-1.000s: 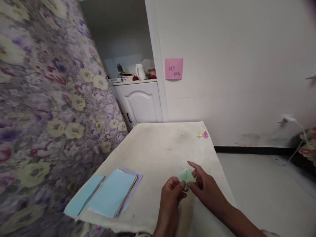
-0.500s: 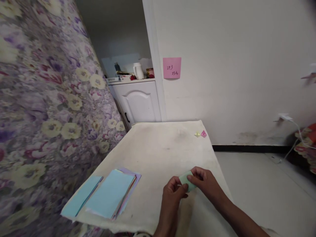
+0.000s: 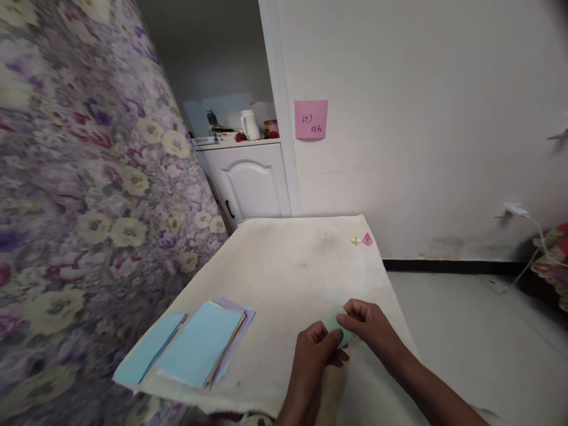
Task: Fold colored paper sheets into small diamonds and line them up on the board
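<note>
A small piece of light green folded paper (image 3: 333,321) is held above the table near its right front. My left hand (image 3: 316,350) grips its lower left side, thumb pressed on the face. On the upper right edge, my right hand (image 3: 364,324) pinches the same paper between thumb and fingers. Parts of the paper are hidden behind the fingers. Far off at the table's back right corner lie a small yellow folded paper piece (image 3: 356,241) and a pink one (image 3: 367,239), side by side.
On the left of the cream-covered table (image 3: 284,278) lie a stack of coloured paper (image 3: 202,343) and a narrower pile of blue sheets (image 3: 151,348). A floral curtain (image 3: 106,195) hangs along the left. Behind stand a white cabinet (image 3: 251,183) and a wall with a pink note (image 3: 311,119).
My left thumb and fingers have shifted slightly right along the green paper. Both hands still hold it, and the view has moved a little.
</note>
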A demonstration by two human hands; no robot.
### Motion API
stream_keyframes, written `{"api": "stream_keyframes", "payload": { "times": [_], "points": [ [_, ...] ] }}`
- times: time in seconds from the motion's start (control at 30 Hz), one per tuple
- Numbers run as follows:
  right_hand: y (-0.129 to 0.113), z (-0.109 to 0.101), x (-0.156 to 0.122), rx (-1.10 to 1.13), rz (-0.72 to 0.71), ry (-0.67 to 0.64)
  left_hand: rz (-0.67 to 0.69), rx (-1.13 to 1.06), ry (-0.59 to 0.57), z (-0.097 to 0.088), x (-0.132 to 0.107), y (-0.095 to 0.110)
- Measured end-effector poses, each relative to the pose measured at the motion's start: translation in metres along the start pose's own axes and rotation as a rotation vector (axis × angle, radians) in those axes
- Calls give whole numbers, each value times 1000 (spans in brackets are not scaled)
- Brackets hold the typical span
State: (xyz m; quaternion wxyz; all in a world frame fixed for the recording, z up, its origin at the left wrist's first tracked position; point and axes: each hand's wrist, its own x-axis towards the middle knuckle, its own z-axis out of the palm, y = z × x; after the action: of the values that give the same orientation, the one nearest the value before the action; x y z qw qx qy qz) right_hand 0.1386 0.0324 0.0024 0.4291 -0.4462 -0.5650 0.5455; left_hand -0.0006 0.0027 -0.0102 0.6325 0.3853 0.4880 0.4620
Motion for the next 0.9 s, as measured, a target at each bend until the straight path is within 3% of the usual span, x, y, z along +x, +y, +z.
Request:
{"api": "stream_keyframes", "payload": {
  "times": [0.3, 0.5, 0.7, 0.9],
  "points": [
    [-4, -8, 2, 45, 12, 16, -40, 36, -28, 2, -2, -5],
    [-8, -8, 1, 34, 19, 9, -59, 102, -69, -1, -4, 2],
    [-3, -3, 0, 46, 6, -50, 34, 81, 17, -2, -3, 2],
    [-1, -2, 2, -16, -10, -49, 31, 67, 0, -4, 2, -5]
  ]
}}
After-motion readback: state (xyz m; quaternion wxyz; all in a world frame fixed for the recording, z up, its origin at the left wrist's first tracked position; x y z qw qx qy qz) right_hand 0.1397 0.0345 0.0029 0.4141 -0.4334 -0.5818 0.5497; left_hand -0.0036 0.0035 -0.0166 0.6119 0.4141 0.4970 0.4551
